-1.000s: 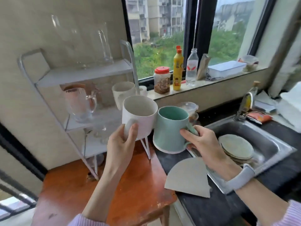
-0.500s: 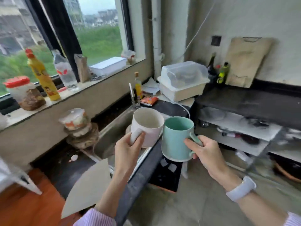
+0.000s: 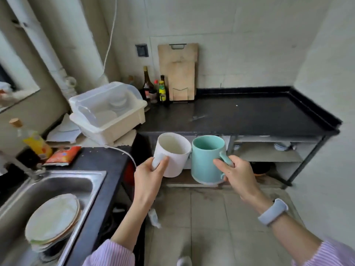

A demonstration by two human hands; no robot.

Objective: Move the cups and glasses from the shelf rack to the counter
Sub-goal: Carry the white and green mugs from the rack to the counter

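My left hand (image 3: 148, 174) grips the handle of a white mug (image 3: 172, 153), held upright in the air. My right hand (image 3: 237, 173) holds a mint-green mug (image 3: 206, 160) by its handle, right beside the white one, their rims nearly touching. Both mugs look empty and hang above the floor in front of the black counter (image 3: 249, 114), a little below its front edge. The shelf rack is out of view.
A lidded plastic dish box (image 3: 107, 112) sits at the counter's left end, with bottles (image 3: 153, 87) and a wooden cutting board (image 3: 178, 72) against the wall. At lower left a steel sink (image 3: 57, 187) holds stacked plates (image 3: 52, 219). Open shelves (image 3: 269, 152) lie under the counter.
My view has swung right, away from the window and rack, onto the black counter. Both hands have carried the two mugs along, still side by side.
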